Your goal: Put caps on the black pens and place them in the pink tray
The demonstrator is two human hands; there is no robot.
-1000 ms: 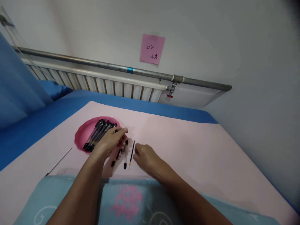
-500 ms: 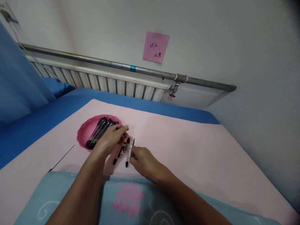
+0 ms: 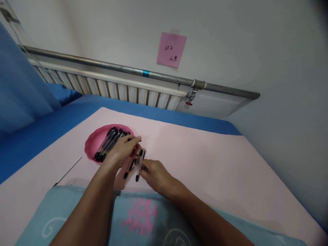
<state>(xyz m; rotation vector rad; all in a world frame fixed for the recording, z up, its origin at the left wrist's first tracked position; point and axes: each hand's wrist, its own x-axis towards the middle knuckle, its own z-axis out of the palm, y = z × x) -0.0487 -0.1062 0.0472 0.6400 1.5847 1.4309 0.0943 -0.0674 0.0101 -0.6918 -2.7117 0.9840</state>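
Observation:
A pink scalloped basket holds a bundle of black-capped clear pens. Over its right edge, my left hand is closed with fingers curled; a black pen end pokes out by the thumb, the rest of that pen hidden. Just below those fingers lie loose pen parts, partly covered by the hand. Close by on the right, my right hand is closed in a pinch on a slim dark pen, mostly hidden by the fingers. Against these fingertips is a clear pen with black ends.
A thin white stick with a dark tip lies on the pale pink mat, left of the basket. Blue patterned cloth covers the near side. Behind the blue surface are a white radiator, a metal pipe and a red-handled valve.
My right hand has shifted slightly left, bringing its dark pen against the clear pen, whose lower end has swung left. My left hand stays nearly in place.

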